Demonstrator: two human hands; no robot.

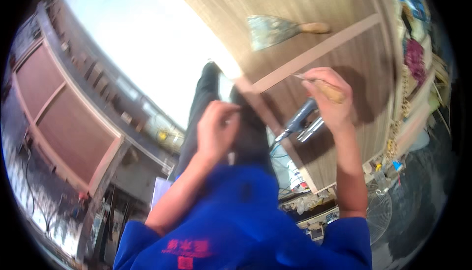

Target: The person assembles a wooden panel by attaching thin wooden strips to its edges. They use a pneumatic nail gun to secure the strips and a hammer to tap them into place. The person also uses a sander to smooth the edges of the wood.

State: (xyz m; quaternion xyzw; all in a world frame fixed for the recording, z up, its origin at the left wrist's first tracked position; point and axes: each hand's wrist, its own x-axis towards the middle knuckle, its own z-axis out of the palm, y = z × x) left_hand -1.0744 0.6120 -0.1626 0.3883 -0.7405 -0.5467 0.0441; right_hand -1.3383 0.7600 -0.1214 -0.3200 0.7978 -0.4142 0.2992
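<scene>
My right hand (334,98) is closed round the wooden handle of a small hand tool (330,92). A thin metal tip sticks out past my fingers; its exact kind does not show. Below that hand, a dark blue-grey and silver power tool (304,120) lies on a wood-grained framed panel (344,56). Farther up the panel rests a wide putty knife (274,30) with a stained blade and wooden handle. My left hand (218,128) is held in front of my dark trousers, fingers curled in toward the thumb. Whatever is between them is too blurred to make out.
A bright white surface (132,29) lies beyond my left hand. At far left stands another framed reddish panel (73,117). A round wire fan guard (379,216) is at lower right, near cables and small items. Bags and a maroon cloth (414,61) line the right edge.
</scene>
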